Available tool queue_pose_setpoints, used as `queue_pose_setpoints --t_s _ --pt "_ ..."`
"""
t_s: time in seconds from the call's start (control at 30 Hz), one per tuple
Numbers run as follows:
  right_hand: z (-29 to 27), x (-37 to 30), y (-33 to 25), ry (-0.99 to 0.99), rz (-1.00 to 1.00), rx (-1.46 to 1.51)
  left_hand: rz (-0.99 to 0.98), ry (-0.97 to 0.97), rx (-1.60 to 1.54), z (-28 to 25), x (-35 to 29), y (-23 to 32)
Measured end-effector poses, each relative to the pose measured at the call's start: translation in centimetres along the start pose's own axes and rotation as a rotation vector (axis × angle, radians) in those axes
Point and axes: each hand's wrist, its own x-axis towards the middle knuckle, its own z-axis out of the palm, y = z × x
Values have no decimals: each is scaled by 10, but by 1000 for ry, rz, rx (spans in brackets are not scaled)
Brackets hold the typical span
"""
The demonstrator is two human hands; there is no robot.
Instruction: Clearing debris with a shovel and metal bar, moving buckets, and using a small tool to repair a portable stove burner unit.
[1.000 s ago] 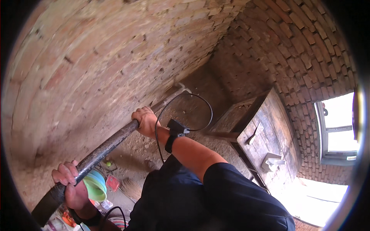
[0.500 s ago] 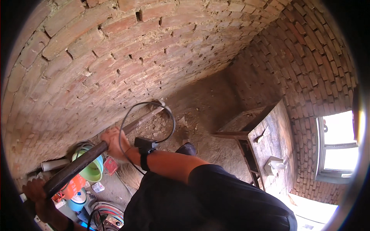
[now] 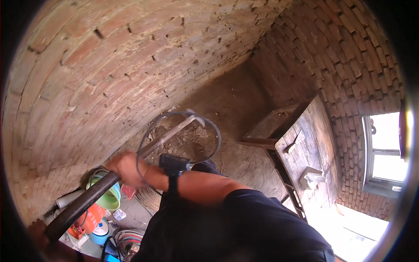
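A pickaxe (image 3: 89,198) with a long, dark wooden handle slants from the lower left up toward the middle. Its pale, narrow metal head (image 3: 196,118) is off at the far end, over rubble by the foot of the brick wall. My right hand (image 3: 126,168) is closed round the handle about midway, slightly blurred. A black device (image 3: 173,162) is strapped to that wrist, and a black cable loops from it around the far part of the handle. At the dim left rim my left hand (image 3: 38,231) grips the handle's near end.
A brick wall (image 3: 109,78) rises close on the left. Green basin (image 3: 112,198), orange container (image 3: 92,218), blue bucket (image 3: 100,233) and coiled hoses (image 3: 130,238) crowd the lower left. On the right stands a wooden table (image 3: 312,153) with a small white-grey object (image 3: 312,179), near a window (image 3: 386,150).
The pickaxe's head has moved right, away from the wall, and its handle has shifted with both hands still on it. The view has also tilted slightly.
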Motion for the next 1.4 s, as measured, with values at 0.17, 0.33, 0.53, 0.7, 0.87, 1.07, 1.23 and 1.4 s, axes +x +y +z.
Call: queue_pose_setpoints --t_s 0.17,0.33,0.53,0.7,0.87,1.07,1.23,1.4 --pt "-103 -26 80 -93 169 -272 -161 -369 -254 42 -28 -61" --pt "-192 -64 164 -11 340 -460 -425 -959 -334 125 -108 -118" --pt "-226 -105 222 169 317 -440 -439 -1081 -170 191 -172 -115" --pt "-190 -109 210 237 289 -408 -386 -1109 -88 164 -159 -104" --pt "-126 -98 150 201 319 -372 -295 -1152 -13 101 -123 -75" --pt "5 -83 61 340 155 -311 -187 -980 3 -15 -62 -38" --pt "118 -72 -39 254 93 -139 -39 -882 96 -177 11 -6" --pt "199 -67 -114 51 31 23 -49 -732 161 -295 42 40"
